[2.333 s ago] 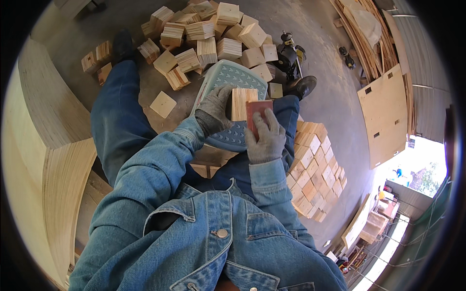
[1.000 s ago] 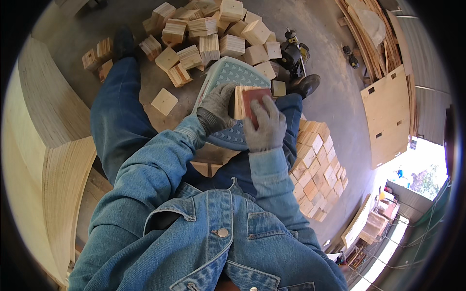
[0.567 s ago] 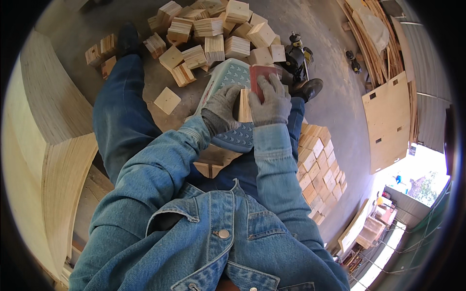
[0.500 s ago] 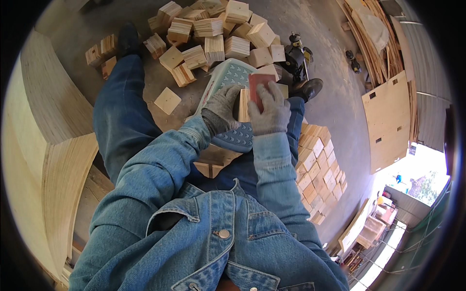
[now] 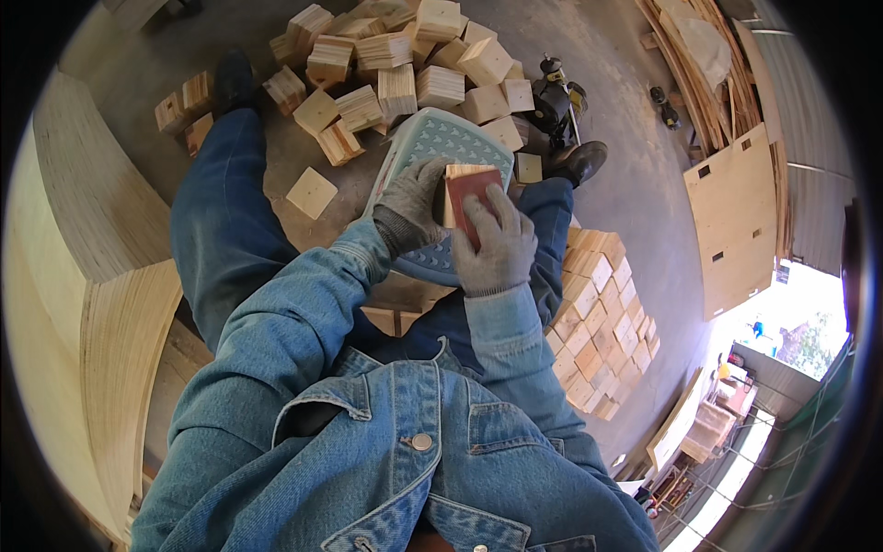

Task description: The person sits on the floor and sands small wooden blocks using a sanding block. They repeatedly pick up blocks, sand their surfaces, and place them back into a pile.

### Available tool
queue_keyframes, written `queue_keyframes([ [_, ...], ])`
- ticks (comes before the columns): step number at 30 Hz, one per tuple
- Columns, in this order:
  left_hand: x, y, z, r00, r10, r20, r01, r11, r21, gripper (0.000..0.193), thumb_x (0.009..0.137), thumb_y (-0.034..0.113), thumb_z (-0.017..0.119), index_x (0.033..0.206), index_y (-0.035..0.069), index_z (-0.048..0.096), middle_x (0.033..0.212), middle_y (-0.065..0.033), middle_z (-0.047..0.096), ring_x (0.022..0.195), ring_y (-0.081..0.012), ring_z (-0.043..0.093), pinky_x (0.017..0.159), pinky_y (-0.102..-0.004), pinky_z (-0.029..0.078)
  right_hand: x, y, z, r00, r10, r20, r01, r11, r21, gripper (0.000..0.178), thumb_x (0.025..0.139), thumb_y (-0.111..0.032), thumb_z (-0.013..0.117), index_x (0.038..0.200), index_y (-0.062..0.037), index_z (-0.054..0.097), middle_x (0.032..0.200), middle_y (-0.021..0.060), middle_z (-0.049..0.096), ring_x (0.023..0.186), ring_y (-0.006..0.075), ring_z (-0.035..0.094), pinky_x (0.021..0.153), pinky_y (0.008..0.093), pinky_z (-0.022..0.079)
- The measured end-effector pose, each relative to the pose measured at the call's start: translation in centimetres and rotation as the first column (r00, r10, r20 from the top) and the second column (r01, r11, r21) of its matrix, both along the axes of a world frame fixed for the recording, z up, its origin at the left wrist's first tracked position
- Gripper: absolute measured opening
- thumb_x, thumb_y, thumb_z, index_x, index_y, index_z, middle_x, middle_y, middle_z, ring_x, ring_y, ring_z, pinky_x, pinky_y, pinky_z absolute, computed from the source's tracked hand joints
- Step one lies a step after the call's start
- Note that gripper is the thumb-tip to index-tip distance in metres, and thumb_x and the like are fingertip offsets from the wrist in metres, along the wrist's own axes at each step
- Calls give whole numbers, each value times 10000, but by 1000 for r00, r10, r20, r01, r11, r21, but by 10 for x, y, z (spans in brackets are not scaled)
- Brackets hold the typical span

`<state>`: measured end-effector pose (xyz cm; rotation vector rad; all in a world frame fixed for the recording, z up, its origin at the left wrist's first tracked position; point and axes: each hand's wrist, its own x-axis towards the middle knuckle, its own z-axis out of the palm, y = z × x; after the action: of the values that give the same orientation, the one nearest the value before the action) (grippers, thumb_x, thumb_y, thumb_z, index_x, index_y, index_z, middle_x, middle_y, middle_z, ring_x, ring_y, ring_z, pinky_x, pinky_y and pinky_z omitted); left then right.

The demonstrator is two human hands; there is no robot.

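My left hand [image 5: 414, 201], in a grey knit glove, grips a layered plywood block [image 5: 469, 169] from its left side. The gloved right hand [image 5: 495, 247] holds a flat reddish-brown sanding pad [image 5: 464, 187], its face laid against the block's right side. Fingers of the right hand spread over the back of the pad. Beneath both hands is a pale blue-green plastic stool [image 5: 432, 132] with a raised pattern, standing between my legs. The left thumb and the block's lower part are partly hidden.
A loose heap of plywood blocks [image 5: 395, 87] lies ahead. One square block [image 5: 311, 192] lies alone left of the stool. Blocks are stacked [image 5: 602, 317] by my right leg. A black power tool [image 5: 555, 106] stands near my right shoe. Large curved plywood pieces [image 5: 101, 184] rise at left.
My right hand has drawn the sanding pad down and toward me along the block. The block has tilted slightly, and its top edge now shows above the pad.
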<state>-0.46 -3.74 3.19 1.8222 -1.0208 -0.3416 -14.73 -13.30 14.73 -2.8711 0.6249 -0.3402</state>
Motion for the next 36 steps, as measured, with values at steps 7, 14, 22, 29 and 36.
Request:
queue_keyframes([
  [7, 3, -2, -4, 999, -25, -23, 26, 999, 24, 1037, 679, 429, 940, 1518, 87, 435, 1444, -197, 531, 1345, -401, 527, 1187, -477, 441, 80, -31, -10, 999, -47, -26, 47, 999, -29, 483, 846, -313, 793, 1322, -246, 748, 1516, 86, 604, 1295, 418, 582, 1119, 566, 453],
  [14, 2, -3, -6, 997, -21, 80, 19, 1000, 19, 937, 703, 384, 944, 1466, 87, 487, 1407, -178, 546, 1312, -399, 532, 1166, -481, 446, 58, -24, -6, 994, -67, -88, 68, 998, 2, 533, 843, -323, 809, 1365, -242, 728, 1556, 85, 567, 1336, 444, 546, 1128, 576, 440],
  [22, 2, -2, -6, 998, -38, -43, 38, 999, -11, 972, 701, 358, 936, 1501, 96, 452, 1444, -215, 539, 1352, -414, 536, 1186, -493, 448, -30, 17, -1, 999, 41, 8, -41, 999, 33, 573, 771, -255, 857, 1333, -236, 746, 1518, 73, 584, 1266, 400, 576, 1055, 554, 472],
  [29, 3, 0, -9, 998, -39, -56, 39, 999, 1, 895, 764, 354, 899, 1504, 111, 457, 1451, -208, 533, 1363, -411, 524, 1197, -498, 431, -24, 11, 0, 996, 84, 43, -84, 996, -2, 510, 771, -231, 849, 1274, -226, 770, 1478, 69, 601, 1219, 396, 599, 1002, 553, 495],
  [36, 0, -4, -12, 990, -72, 123, 80, 995, -60, 716, 871, 252, 807, 1499, 107, 494, 1491, -136, 531, 1384, -338, 485, 1225, -457, 362, 44, -8, -4, 1000, 28, 7, -28, 1000, -13, 488, 799, -294, 815, 1284, -264, 763, 1490, 55, 594, 1267, 405, 592, 1042, 574, 486],
])
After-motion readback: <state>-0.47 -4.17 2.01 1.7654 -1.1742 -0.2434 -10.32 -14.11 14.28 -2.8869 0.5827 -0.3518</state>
